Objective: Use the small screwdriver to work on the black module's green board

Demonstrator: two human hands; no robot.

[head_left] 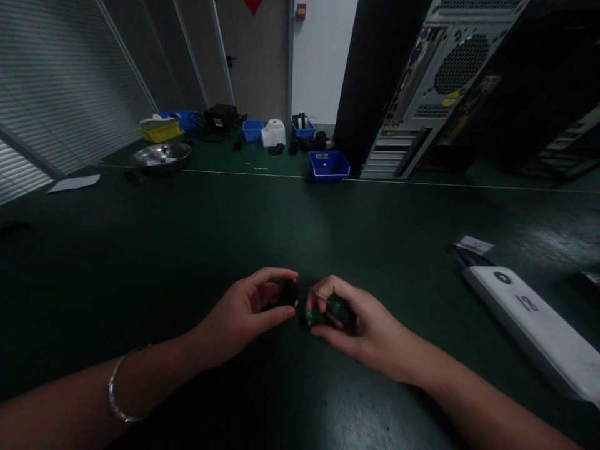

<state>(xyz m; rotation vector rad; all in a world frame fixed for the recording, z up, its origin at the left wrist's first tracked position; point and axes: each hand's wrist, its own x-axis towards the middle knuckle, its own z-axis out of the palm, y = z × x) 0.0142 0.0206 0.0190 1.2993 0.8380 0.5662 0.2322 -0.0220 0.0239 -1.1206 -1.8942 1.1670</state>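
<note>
At the near middle of the green table, my left hand (260, 303) is closed around a small black rounded part (289, 292), pinched between thumb and fingers. Just to its right, my right hand (349, 312) is curled around a screwdriver (341, 312) with a dark green handle and a thin metal shaft pointing up and left. The same hand pinches a small green piece (310, 317), which looks like a circuit board, between thumb and fingertips. A narrow gap separates the two hands. Dim light and blur hide the finer details of the parts.
Farther back are a metal bowl (162, 156), a yellow bin (160, 131), a blue tray (329, 166), a white plastic housing (274, 133) and several dark parts. An open computer case (422, 94) stands at back right. A long white device (534, 325) lies at right.
</note>
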